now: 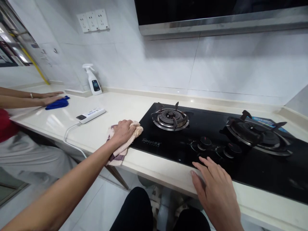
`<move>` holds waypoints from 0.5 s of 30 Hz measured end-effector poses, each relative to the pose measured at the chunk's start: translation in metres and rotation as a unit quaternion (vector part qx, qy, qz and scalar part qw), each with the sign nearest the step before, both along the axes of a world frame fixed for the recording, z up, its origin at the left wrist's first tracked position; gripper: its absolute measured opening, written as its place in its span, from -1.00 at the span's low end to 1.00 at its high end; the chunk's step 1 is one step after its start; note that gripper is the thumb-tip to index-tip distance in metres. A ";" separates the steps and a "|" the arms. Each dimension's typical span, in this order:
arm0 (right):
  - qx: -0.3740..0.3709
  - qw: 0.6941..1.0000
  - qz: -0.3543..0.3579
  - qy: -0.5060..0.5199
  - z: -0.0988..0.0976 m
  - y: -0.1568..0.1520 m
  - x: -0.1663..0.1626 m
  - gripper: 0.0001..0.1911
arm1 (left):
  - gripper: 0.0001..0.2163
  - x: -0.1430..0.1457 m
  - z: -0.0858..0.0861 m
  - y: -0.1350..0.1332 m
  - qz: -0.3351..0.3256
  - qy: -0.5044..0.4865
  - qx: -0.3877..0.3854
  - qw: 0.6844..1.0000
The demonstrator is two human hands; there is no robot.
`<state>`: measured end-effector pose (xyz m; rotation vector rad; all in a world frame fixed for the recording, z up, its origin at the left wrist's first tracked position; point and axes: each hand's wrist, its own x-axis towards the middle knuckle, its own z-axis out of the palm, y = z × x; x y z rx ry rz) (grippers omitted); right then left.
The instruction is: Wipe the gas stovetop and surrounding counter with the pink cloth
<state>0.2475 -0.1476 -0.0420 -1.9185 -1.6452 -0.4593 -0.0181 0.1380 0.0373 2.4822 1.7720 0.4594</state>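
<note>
Left hand (122, 131): palm down on a bunched cloth (125, 149), fingers lightly bent over its far right part; whether they pinch the fabric cannot be told.

Right hand (215, 186): fingers parted, loosely bent, holding nothing; at the near edge of the cooktop (207, 122), near the knobs (204, 143); contact unclear.

Cloth: one, pale pink with darker bands, rumpled. Location: on the bench (120, 102), at the cooktop's left edge, its near end at the bench's near edge. Handling, as judged: light, soft, limp, not fragile; apt to ruck up and slide easily over the smooth bench. Best hold: flat palm over the folded middle, fingers tucking in the right-hand edge.

Cooktop: black, glossy, two burners; right of the cloth.

Power strip (90, 115): white, corded; left of the cloth.

Spray bottle (93, 81): white, standing; far left.

Blue cloth (57, 103): left, under another person's hand (50, 100).
</note>
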 end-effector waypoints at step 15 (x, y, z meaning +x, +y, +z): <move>0.001 0.998 0.031 -0.054 -0.005 -0.002 0.011 -0.62 | -0.59 0.043 0.001 0.076 0.014 -0.022 -0.024 0.999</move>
